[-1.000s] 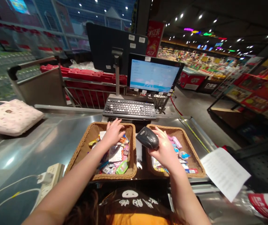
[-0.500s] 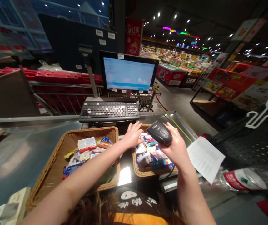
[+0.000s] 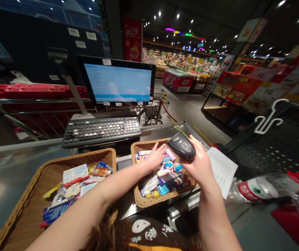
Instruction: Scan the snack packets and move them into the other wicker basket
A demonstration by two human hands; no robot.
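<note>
My right hand (image 3: 200, 164) is wrapped round a black handheld barcode scanner (image 3: 182, 146), held above the right side of a wicker basket. That right-hand basket (image 3: 136, 197) is full of small packaged items, among them a pink piece (image 3: 169, 154) and a round blue-and-white one (image 3: 178, 167). Into its far part reaches my left hand (image 3: 156, 157), fingers stretched out over the packages close to the pink piece. Whether its fingertips touch anything I cannot tell. A larger wicker basket (image 3: 113, 158) on the left holds more small packs, such as a white-and-red box (image 3: 75, 174).
Behind the baskets are a keyboard (image 3: 102, 129) and a lit monitor (image 3: 118, 82). On the right lie a printed sheet (image 3: 221, 170) and a large plastic bottle (image 3: 259, 188). A white hanger (image 3: 269, 118) hangs on a black perforated panel (image 3: 296, 136).
My view has turned right and closer, so the monitor and left basket sit further left. My left hand has moved deeper over the right basket's items; the scanner stays in my right hand.
</note>
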